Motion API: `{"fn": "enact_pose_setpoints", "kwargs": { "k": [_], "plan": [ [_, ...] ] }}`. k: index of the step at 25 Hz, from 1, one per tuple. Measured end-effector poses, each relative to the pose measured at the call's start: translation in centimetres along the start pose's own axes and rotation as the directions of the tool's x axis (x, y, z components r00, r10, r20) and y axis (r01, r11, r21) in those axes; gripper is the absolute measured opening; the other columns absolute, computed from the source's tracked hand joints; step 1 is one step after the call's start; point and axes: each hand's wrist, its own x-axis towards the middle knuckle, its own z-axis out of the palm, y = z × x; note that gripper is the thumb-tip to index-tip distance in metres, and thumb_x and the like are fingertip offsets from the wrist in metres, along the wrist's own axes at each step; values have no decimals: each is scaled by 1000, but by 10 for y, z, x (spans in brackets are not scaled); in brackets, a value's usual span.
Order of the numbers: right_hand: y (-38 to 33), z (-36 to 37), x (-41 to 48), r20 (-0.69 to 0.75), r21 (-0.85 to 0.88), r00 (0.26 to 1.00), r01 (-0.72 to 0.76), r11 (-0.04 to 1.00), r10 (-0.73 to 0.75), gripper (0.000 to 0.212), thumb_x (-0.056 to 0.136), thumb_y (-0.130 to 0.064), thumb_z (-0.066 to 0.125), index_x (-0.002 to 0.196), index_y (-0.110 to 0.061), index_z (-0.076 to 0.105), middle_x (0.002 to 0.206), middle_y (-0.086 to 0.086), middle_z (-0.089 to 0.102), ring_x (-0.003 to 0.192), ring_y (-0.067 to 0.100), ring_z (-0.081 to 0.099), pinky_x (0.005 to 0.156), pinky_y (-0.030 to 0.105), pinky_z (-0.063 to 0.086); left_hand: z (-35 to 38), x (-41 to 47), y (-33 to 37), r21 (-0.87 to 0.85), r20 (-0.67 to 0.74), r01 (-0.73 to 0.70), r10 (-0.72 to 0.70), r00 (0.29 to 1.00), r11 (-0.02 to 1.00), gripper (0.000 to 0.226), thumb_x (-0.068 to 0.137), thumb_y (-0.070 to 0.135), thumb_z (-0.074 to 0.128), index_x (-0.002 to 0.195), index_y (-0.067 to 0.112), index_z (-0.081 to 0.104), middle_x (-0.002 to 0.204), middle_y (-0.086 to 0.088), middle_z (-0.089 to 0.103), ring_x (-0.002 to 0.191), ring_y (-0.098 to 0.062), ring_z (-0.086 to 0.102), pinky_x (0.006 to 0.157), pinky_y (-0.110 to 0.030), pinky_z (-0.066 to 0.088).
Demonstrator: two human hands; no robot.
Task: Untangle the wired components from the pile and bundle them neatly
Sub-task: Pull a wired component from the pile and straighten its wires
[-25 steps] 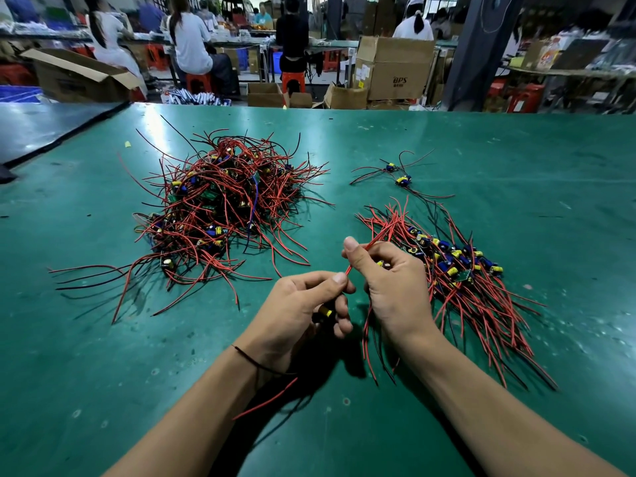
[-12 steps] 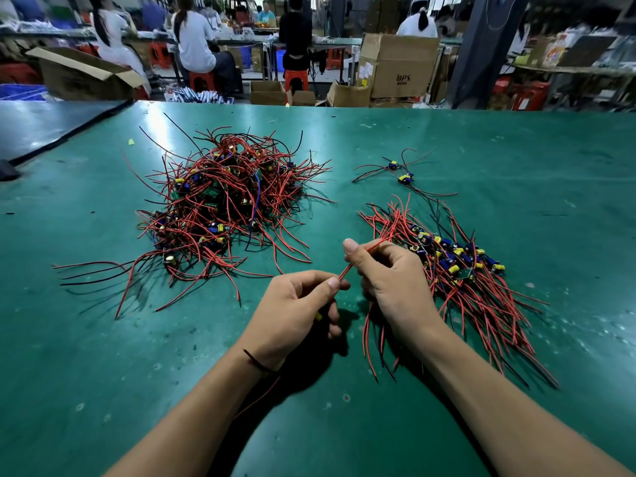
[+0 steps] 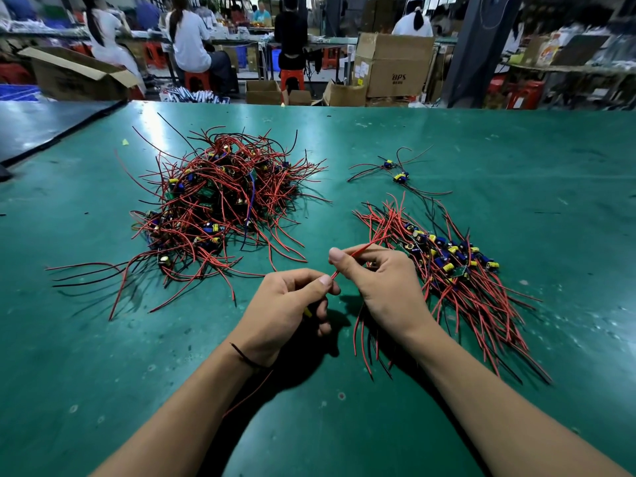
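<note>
As two hands (image 3: 285, 311) (image 3: 385, 287) pinch one wire (image 3: 359, 252), two piles (image 3: 220, 208) (image 3: 457, 280) lie near

Red and black wires (image 3: 220, 208), blue-yellow components (image 3: 447, 256), green table (image 3: 516, 166).

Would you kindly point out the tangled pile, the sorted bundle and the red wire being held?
tangled pile (image 3: 220, 204), head view, middle of the heap.
sorted bundle (image 3: 451, 259), head view, on its row of blue and yellow parts.
red wire (image 3: 373, 244), head view, its free upper stretch.
</note>
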Motion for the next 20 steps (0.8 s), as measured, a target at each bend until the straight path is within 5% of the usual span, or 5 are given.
{"fn": "enact_pose_setpoints", "kwargs": {
  "k": [7, 13, 15, 17, 20],
  "plan": [
    [6, 0, 4, -328, -107, 938, 79, 991, -110, 18, 86, -33, 78, 77, -17, 76, 71, -8, 72, 65, 5, 64, 64, 18, 46, -2, 3, 0, 44, 33, -1, 0, 999, 999, 21, 94, 16, 57, 82, 1, 67, 52, -6, 50, 42, -20, 50, 46, -23, 44],
    [12, -5, 11, -365, -145, 918, 106, 984, -153, 30, 90, -40, 72, 67, -20, 72, 56, -9, 61, 55, 7, 54, 58, 21, 39, -6, 2, 1, 54, 69, -4, 1, 998, 999, 20, 85, 25, 63, 78, 8, 71, 53, -6, 51, 43, -20, 51, 49, -26, 44],
    [12, -6, 11, -324, -129, 944, 20, 992, -61, 43, 95, -48, 62, 67, -17, 73, 48, -7, 52, 48, 10, 44, 54, 25, 39, -6, 1, 1, 70, 72, -10, 5, 997, 998, 20, 86, 25, 63, 77, 9, 71, 53, -6, 52, 44, -19, 52, 50, -25, 45],
    [7, -6, 13, -249, 116, 954, -145, 983, 170, 52, 99, -49, 55, 60, -17, 70, 48, -5, 45, 45, 13, 39, 48, 29, 37, -7, 0, 1, 141, 67, -31, 21, 998, 990, 21, 92, 20, 60, 77, 9, 71, 54, -6, 53, 45, -20, 53, 52, -25, 46],
    [-2, -6, 16, -73, 497, 892, -356, 792, 447, 61, 101, -40, 55, 46, -16, 64, 49, -2, 38, 37, 10, 25, 41, 23, 21, -7, -1, 1, 248, 65, -64, 49, 997, 967, 23, 97, 15, 56, 79, 8, 70, 54, -6, 57, 47, -21, 56, 52, -24, 47]
  ]
}}
